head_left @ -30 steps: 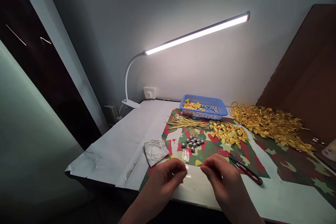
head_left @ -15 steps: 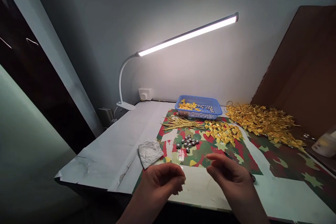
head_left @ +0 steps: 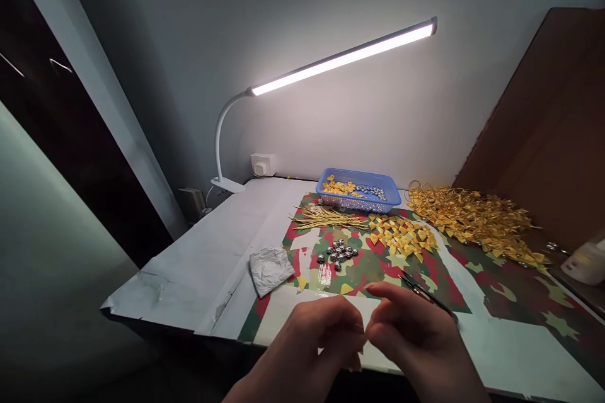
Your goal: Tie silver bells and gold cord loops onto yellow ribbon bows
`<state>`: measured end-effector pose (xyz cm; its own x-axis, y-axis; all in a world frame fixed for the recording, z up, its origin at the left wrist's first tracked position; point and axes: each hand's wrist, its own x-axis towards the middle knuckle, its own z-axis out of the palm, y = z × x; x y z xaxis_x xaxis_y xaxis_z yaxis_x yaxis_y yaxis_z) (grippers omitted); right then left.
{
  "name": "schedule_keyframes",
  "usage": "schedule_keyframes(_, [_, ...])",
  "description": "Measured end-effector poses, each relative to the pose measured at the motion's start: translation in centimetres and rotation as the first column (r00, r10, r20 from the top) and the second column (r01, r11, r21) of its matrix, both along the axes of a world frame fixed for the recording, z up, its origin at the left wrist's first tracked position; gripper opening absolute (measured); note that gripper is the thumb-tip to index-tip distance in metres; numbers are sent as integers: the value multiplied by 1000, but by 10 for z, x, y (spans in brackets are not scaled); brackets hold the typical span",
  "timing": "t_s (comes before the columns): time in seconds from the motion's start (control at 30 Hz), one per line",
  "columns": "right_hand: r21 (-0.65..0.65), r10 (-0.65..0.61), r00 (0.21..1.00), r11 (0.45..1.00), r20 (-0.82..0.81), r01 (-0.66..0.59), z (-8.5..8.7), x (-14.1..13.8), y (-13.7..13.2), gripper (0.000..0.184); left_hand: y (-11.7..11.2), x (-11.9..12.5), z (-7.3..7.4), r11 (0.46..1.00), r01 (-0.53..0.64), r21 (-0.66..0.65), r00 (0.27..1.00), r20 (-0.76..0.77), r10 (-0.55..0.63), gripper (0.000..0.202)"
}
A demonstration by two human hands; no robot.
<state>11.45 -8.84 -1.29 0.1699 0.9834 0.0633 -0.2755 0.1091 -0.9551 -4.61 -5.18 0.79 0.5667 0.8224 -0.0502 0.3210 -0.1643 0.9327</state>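
left hand [head_left: 317, 341] pinched, right hand [head_left: 418, 335] loosely curled almost against it, can't tell if either's holding anything, scissors [head_left: 422, 291] slanting just beyond the right

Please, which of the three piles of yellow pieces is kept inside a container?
The small pile at the left end of the blue basket; the loose middle pile and the large right-hand heap lie outside it.

Yellow and silver over camouflage!

Catching red-and-green camouflage with pale stars [head_left: 399, 262] on the sheet [head_left: 373, 272], now bright yellow on the bows [head_left: 401, 237], deeper gold on the heap [head_left: 475, 217], shiny silver on the balls [head_left: 340, 252], then clear blue on the basket [head_left: 391, 186]!
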Motion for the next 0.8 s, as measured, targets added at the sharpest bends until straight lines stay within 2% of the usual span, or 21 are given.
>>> schedule_keyframes(0.13, [-16, 85, 996, 996, 29, -84, 0, 6, 0, 35, 0, 0, 3, 1000, 14, -8, 999, -31, -14, 12])
schedule_keyframes(0.27, [-64, 167, 981, 985, 99, -161, 1, 12, 2, 42, 0, -2, 6, 999, 36, 17, 996, -83, -34, 15])
schedule_keyframes(0.5, [-100, 199, 968, 978, 150, -185, 4, 12, 3, 43, 0, -4, 4, 995, 71, 70, 990, -127, -62, 15])
schedule_keyframes(0.63, [-103, 225, 961, 972, 159, -210, 4, 13, 5, 44, -2, -4, 4, 985, 110, 131, 985, -150, -90, 24])
schedule_keyframes(0.73, [-117, 264, 948, 962, 177, -246, 1, 15, 8, 44, -4, -3, 5, 986, 75, 146, 988, -143, -54, 28])
schedule_keyframes(0.8, [-109, 276, 944, 960, 182, -259, -3, 16, 9, 45, -5, -3, 4, 994, 32, 109, 993, -115, -20, 28])
